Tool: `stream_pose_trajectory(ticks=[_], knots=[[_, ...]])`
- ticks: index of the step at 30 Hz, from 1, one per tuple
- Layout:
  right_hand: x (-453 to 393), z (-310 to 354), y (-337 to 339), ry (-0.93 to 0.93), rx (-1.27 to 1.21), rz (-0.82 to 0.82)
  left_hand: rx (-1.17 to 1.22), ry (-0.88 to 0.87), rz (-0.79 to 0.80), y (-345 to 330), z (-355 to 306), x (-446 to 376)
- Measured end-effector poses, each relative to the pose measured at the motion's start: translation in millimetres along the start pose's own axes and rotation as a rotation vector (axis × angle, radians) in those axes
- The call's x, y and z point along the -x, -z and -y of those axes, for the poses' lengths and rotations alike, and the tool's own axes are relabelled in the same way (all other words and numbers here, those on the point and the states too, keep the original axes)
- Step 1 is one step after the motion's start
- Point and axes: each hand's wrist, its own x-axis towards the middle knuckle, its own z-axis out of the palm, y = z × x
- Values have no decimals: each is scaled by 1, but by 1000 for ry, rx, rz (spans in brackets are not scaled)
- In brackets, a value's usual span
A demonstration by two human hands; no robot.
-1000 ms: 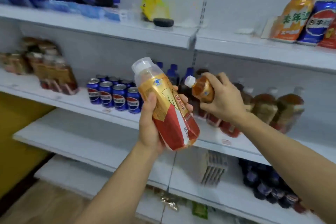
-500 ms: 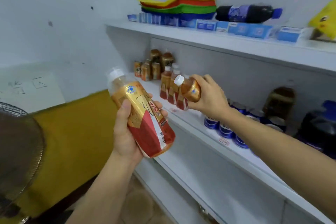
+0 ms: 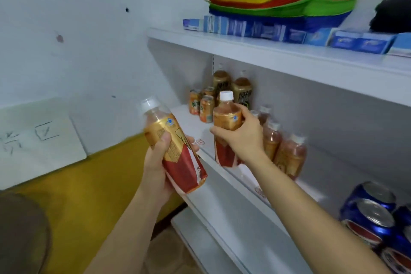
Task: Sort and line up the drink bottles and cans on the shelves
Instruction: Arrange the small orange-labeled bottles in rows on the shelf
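Observation:
My left hand grips a tilted gold-and-red tea bottle with a white cap, in front of the middle shelf. My right hand holds a second tea bottle of the same kind upright at the shelf's front edge; whether its base touches the shelf is unclear. Behind my right hand stand matching tea bottles in a row. Orange cans and two dark brown bottles stand at the shelf's far left end. Blue cola cans sit at the right.
The top shelf carries blue boxes, a stack of coloured cloths and a dark object at the right edge. A white wall with a paper sign is to the left, above a yellow surface. A lower shelf juts out below.
The view has swung left along the shelf. My right hand has turned its bottle from tilted to upright and lowered it toward the shelf beside the tea bottles. My left hand keeps its bottle.

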Motion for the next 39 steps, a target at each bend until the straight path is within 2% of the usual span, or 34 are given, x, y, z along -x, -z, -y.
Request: stream_pose_trajectory(ticks=[4,8,10,14,19,23,27,31,32,35,37,38,39], knots=[[-54,6,-27,-61,-43,-64,18,64,-23,28,16,-65],[-102,16,-32,-164,-46,-88,-76,66,-80,46,36,-137],[-125,16,-35,-222,-116,-219,-167,73,-63,48,46,-173],[-152,21,-34,-345,-278,-450,-327,69,62,35,70,-228],[-165,22,-3,-380,-258,-625,-483,64,250,17,117,-274],[-150,21,23,-432,-338,-784,-597,79,429,-3,146,-279],[-130,33,26,-399,-335,-903,-572,77,425,-19,159,-283],[-123,41,20,-386,-328,-924,-557,91,477,-23,148,-283],[-120,43,14,-387,-329,-917,-552,45,461,-19,144,-281],[-111,44,-4,-412,-481,-895,-484,-337,391,0,120,-264],[-103,43,-16,-411,-707,-834,-355,-415,523,6,92,-253],[-99,44,-22,-395,-818,-793,-281,-337,655,5,73,-247],[-95,45,-29,-366,-918,-763,-213,-162,796,0,53,-242]])
